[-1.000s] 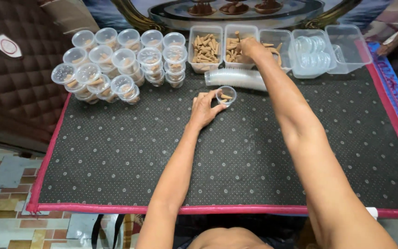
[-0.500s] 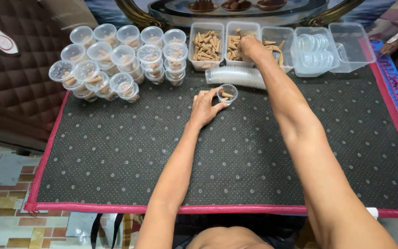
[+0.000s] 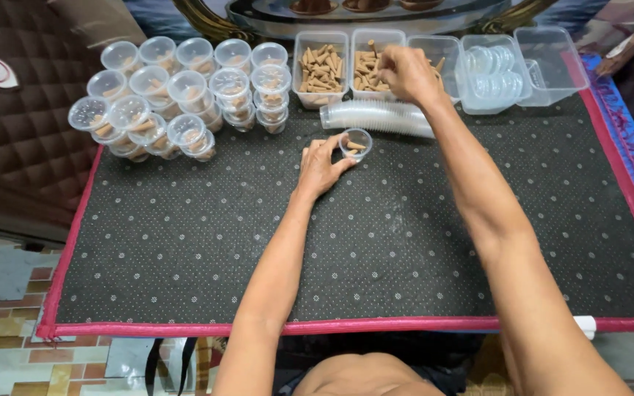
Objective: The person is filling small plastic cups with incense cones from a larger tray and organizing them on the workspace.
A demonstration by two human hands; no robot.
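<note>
The left hand (image 3: pixel 322 170) is curling its thumb and forefinger around a small clear cup (image 3: pixel 356 144), touching its near-left side while the other fingers are lying loosely spread on the mat (image 3: pixel 185 242). The cup is standing upright on the mat with a couple of brown cones lying inside it. Just beyond the cup, a sleeve of nested empty cups (image 3: pixel 376 117) is lying on its side, running left to right.

The right hand (image 3: pixel 405 73) is reaching past that sleeve, beyond the cup and to its right, with the fingers bunched together and pointing down into the middle tray (image 3: pixel 370 70); whether they are pinching a cone cannot be told, since the fingertips are hiding behind the knuckles. The middle tray is holding loose brown cones (image 3: pixel 365 77). A left tray (image 3: pixel 322 68), beyond the cup, is holding more of the same cones. A third tray (image 3: pixel 440 55) is sitting partly behind the right hand.

Farther right of the cup, a clear box (image 3: pixel 489 73) is holding round clear lids, and an empty clear box (image 3: pixel 555 62) is standing beside it. Far left of the cup, filled and lidded cups (image 3: pixel 177 88) are standing stacked in a cluster. The mat is dark and dotted with a pink edge (image 3: pixel 405 325) running along its near side.
</note>
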